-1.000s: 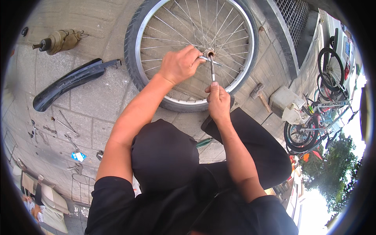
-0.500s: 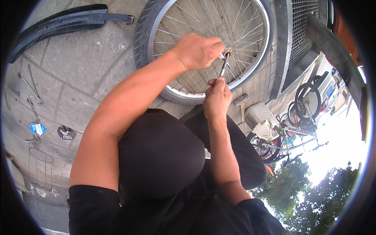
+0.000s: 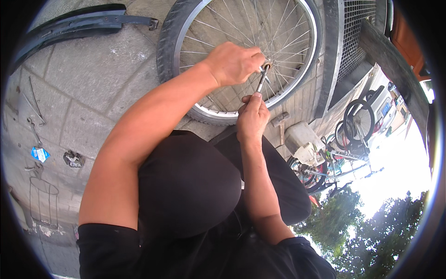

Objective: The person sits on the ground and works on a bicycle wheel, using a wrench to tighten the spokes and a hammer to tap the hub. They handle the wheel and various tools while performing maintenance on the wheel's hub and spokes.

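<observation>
A bicycle wheel [image 3: 168,56] with a black tyre and thin metal spokes is in front of my knees. My right hand [image 3: 252,118] is closed round the near end of a metal wrench [image 3: 262,83], whose far end meets the wheel's hub [image 3: 267,64]. Beside that same hub, to its left, my left hand [image 3: 235,64] is closed with the fingers curled. A bit of shiny metal shows at its fingertips, but the fingers hide what they grip. Part of the hub is hidden too.
A black mudguard [image 3: 79,25] lies at the far left. On the paving at left are a wrench [image 3: 34,132], a blue packet [image 3: 40,154], a pedal-like part [image 3: 73,159] and a wire basket [image 3: 44,202]. A hammer [image 3: 280,122] and parked bicycles [image 3: 355,123] are at right.
The view has shifted slightly, moving most things a little left in the picture. Both hands stay at the hub, and the wrench keeps nearly the same angle.
</observation>
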The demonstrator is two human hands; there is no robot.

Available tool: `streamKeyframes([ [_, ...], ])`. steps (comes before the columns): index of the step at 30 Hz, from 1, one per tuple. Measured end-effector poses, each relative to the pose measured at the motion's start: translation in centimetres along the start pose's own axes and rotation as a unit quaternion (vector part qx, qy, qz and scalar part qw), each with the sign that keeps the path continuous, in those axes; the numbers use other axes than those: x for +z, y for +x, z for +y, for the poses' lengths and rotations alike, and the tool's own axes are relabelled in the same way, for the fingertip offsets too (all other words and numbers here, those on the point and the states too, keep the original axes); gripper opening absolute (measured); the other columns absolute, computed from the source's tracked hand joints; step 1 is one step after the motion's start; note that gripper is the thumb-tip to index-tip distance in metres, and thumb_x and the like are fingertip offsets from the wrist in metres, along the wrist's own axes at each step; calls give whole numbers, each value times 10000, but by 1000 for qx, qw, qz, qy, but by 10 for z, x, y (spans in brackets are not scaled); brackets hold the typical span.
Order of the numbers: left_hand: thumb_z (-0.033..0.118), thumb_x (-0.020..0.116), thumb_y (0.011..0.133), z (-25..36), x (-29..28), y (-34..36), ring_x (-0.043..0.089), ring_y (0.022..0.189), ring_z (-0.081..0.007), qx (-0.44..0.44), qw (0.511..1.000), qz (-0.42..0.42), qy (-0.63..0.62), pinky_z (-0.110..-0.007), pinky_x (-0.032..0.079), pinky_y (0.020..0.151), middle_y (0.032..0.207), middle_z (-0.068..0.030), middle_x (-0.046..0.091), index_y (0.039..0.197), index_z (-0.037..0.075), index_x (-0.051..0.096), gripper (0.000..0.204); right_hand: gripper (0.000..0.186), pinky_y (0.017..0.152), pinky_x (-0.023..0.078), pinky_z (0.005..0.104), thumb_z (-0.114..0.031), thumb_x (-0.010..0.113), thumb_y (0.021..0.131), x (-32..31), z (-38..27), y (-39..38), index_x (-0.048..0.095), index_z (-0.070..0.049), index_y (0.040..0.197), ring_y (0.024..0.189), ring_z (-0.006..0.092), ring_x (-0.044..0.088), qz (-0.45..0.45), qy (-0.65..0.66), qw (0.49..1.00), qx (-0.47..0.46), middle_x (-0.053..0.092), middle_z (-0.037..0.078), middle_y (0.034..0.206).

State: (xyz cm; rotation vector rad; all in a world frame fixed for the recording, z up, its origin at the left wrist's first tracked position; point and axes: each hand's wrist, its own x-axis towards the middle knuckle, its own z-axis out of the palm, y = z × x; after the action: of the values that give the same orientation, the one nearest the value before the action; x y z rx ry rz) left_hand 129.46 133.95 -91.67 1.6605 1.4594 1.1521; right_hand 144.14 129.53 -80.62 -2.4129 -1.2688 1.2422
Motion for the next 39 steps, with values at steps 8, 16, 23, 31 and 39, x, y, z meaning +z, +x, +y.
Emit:
streamKeyframes([
  [8,206,752,895,6,1,4,728,721,-298,2,1000,14,7,-442,560,561,912,-26,685,904,109,648,143,489,511,349,292,-368,442,1161,8,13,1,621,-11,878,526,84,447,44,-35,996,-66,495,-7,581],
  [16,257,776,911,9,3,3,700,695,-289,5,1000,26,5,-418,537,542,888,-16,668,882,99,636,214,496,533,406,316,-360,457,1154,-15,-6,1,642,8,879,532,109,490,-13,-23,1000,-9,531,13,592],
  [23,257,780,914,18,5,-8,705,696,-272,-9,1000,16,9,-406,538,543,886,-8,671,897,105,650,201,484,542,403,332,-343,473,1151,-13,13,-6,654,9,873,540,114,488,21,-46,998,-34,540,32,603],
  [31,290,733,949,22,-5,8,721,683,-303,-1,1000,0,19,-443,552,539,900,-27,679,907,119,628,205,479,561,408,336,-367,458,1171,-36,-55,12,631,-17,893,585,103,476,32,-32,981,-189,507,17,631],
  [39,313,796,923,37,-12,24,716,706,-288,18,999,-12,34,-424,552,564,941,-4,689,1002,129,713,216,534,675,510,455,-472,561,1107,-135,-25,38,661,6,891,674,289,639,-15,-221,964,-148,640,155,696],
])
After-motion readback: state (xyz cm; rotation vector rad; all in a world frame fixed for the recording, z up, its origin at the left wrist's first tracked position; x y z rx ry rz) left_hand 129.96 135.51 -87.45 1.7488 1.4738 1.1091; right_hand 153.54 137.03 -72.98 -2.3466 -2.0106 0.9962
